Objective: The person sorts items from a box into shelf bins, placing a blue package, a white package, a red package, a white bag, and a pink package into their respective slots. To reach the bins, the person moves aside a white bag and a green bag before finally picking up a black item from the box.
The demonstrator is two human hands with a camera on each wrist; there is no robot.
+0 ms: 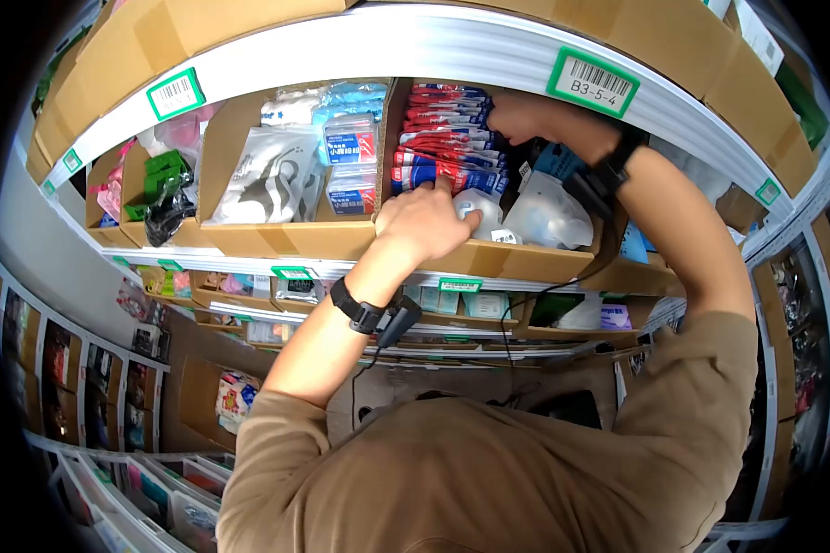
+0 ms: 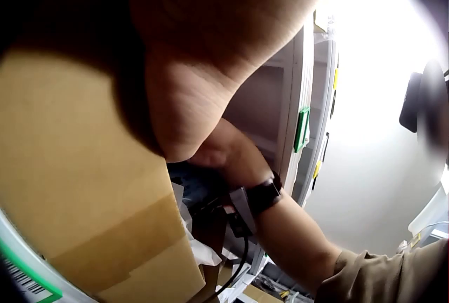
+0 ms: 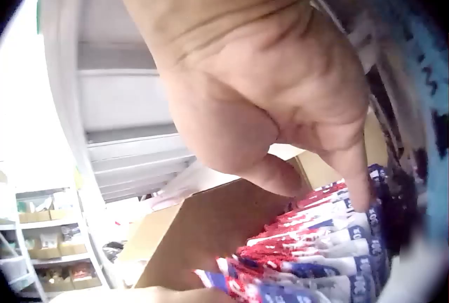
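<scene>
Red-blue pkts [image 1: 447, 138] are standing in a tight row inside a cardboard box [image 1: 530, 261]. R hand [image 1: 523, 119] is reaching over the far end — thumb & one straight finger spread apart, apparently holding nothing. L hand [image 1: 427, 221] is resting up front — can't tell if its fingers are gripping.

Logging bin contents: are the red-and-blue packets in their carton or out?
In: the packets sit in a row behind the carton's front wall, and the right wrist view shows a cardboard side beside them.
</scene>
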